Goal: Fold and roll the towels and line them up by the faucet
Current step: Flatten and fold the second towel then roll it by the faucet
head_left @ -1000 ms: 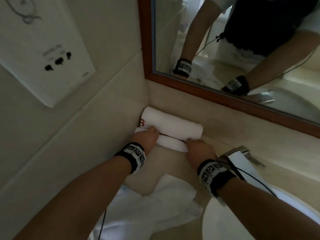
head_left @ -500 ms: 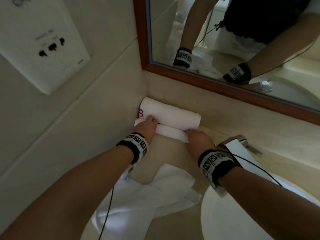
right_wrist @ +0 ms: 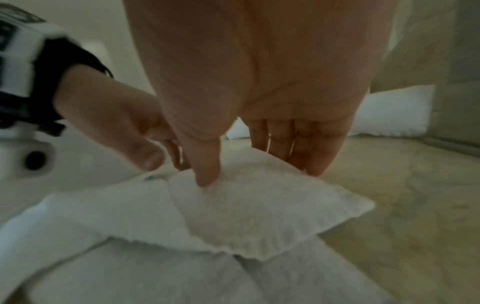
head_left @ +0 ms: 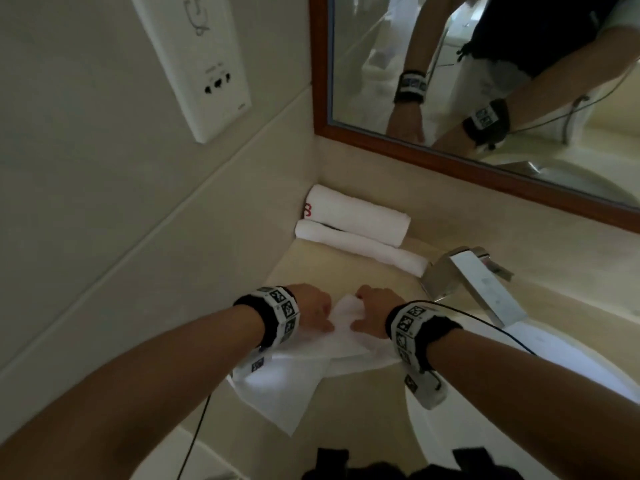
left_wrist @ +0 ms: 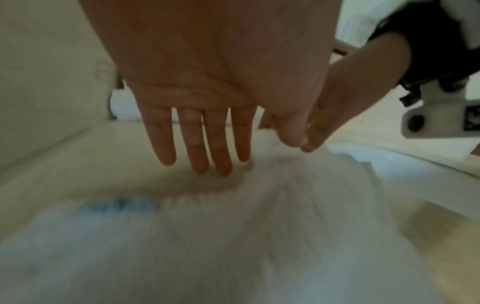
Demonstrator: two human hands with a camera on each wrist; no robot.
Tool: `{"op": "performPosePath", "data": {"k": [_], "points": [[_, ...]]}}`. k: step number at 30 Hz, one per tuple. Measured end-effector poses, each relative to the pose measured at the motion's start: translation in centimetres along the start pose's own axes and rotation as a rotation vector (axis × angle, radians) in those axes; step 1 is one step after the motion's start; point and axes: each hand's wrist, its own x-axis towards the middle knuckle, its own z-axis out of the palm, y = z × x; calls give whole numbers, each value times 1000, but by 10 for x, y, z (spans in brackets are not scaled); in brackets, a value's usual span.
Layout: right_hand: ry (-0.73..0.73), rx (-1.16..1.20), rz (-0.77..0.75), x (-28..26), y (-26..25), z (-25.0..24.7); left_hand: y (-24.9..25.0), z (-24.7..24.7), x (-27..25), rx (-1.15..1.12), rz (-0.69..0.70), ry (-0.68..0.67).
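You're at a beige counter in a tiled corner under a wood-framed mirror, faucet and basin past your right hand. Two rolls lie touching beyond your hands; one loose towel lies under them. Your right hand pinches its corner; your left hand hovers flat, fingers straight.

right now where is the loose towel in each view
Head: the loose towel lies low centre on the counter, under both hands.
Left wrist: it fills the blurred lower half, below the left hand's straight fingers.
Right wrist: its corner sits centre, pinched by the right hand.
Shared landmark: the rolled towels by the wall.
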Motion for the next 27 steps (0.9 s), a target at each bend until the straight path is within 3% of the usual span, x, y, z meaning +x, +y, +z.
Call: {"op": "performPosePath", "data": {"k": [4,10,15,18,21,24,27], "points": [[-2,11,-11,-21,6,4,3,33,-26,-130,-29,14],[103,179,-3,-62,14,6,22,37,-71,-213,-38,132],[84,247,85,-112,31,4,46,43,-123,-228,-124,357],[163,280,104,-148,47,-1,68,43,-150,-258,-125,537],[205,530,79,-184,69,-5,99,37,-164,-267,-74,567],[326,825,216,-232,91,-15,128,26,-173,-198,0,591],[421,946,300,-279,122,-23,160,13,-179,-84,93,669]]}}
